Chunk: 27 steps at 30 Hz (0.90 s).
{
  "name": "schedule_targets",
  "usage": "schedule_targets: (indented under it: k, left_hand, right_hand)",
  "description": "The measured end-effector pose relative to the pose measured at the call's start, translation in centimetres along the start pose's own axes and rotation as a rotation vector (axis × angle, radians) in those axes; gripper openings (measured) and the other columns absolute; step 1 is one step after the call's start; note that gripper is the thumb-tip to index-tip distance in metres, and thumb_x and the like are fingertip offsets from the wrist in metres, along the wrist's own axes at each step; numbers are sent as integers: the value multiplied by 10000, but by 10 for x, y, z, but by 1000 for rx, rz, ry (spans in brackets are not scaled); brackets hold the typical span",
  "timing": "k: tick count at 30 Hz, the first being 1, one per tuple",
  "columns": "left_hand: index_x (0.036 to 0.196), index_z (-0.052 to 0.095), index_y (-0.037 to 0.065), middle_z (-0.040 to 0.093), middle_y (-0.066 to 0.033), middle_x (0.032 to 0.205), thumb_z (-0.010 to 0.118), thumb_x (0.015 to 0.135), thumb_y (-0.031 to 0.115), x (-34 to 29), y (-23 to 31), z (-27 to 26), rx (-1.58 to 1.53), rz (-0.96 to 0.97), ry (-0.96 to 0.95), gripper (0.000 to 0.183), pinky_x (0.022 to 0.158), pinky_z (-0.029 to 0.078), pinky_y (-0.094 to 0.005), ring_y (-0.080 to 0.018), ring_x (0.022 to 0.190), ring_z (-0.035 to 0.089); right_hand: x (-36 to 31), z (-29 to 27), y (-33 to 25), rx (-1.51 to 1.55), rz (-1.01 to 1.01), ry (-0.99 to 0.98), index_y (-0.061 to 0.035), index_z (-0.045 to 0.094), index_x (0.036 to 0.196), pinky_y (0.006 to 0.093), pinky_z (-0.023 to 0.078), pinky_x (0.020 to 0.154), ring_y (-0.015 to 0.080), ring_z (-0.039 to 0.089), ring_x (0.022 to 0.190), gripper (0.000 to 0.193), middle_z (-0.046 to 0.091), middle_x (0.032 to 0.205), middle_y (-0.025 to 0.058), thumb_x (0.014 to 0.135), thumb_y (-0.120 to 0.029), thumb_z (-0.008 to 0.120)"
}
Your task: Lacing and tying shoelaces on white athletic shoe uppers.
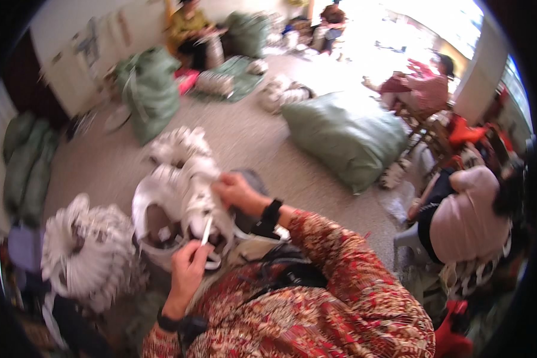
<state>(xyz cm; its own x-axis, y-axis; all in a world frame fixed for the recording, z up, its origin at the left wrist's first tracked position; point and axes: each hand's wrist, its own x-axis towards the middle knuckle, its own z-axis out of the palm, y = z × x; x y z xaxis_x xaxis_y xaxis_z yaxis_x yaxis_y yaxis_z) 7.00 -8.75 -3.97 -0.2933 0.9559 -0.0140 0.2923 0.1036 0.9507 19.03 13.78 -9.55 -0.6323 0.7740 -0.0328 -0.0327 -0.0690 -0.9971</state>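
A white shoe upper (198, 182) with a lace lies in front of me, over my lap. My left hand (188, 271) is closed in a pinch on the flat white lace (206, 229), which stretches up to the upper's eyelets. On the far right side of the same upper rests my right hand (240, 190), its fingers curled over the edge. Just left of it is another white piece (144, 206) with a dark opening, seemingly also a shoe upper. A bundle of white uppers (179, 143) lies beyond.
A large stack of white uppers (95, 256) stands at my left. Green sacks sit on the floor: an upright one (146, 95), a wide one (346, 137) and several at the left wall. A person in pink (471, 209) sits close at right; others sit farther off.
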Motion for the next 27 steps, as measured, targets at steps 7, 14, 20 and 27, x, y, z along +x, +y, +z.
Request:
schedule_targets:
  k: [7, 14, 20, 27]
  left_hand:
    - [906, 688, -28, 631, -35, 737, 648, 962, 134, -9, -5, 1, 112, 142, -84, 175, 633, 449, -278, -96, 700, 561]
    - [931, 684, -32, 602, -44, 729, 647, 978, 146, -15, -4, -7, 84, 137, -157, 188, 628, 443, -285, -108, 684, 538]
    - [1004, 679, -29, 628, -70, 773, 642, 989, 119, -4, 23, -17, 134, 193, -70, 154, 620, 446, -300, -136, 676, 553]
    - [968, 661, -24, 636, -161, 825, 651, 934, 46, 10, 38, -10, 384, 523, -71, 79, 658, 475, -384, -318, 719, 616]
  right_hand:
    - [12, 0, 5, -11, 14, -80, -3, 599, 929, 242, 462, 490, 60, 523, 579, 215, 563, 734, -12, 978, -210, 634]
    - [5, 5, -2, 10, 30, -98, 25, 601, 980, 229, 459, 496, 60, 512, 568, 232, 580, 760, 2, 983, -207, 619]
    - [-3, -3, -2, -353, -323, 171, 26, 608, 1102, 295, 510, 624, 126, 582, 665, 262, 647, 823, 69, 951, -185, 644]
    - [-48, -17, -7, -580, -349, -170, -23, 685, 931, 294, 529, 700, 136, 625, 780, 107, 647, 862, 69, 867, -100, 723]
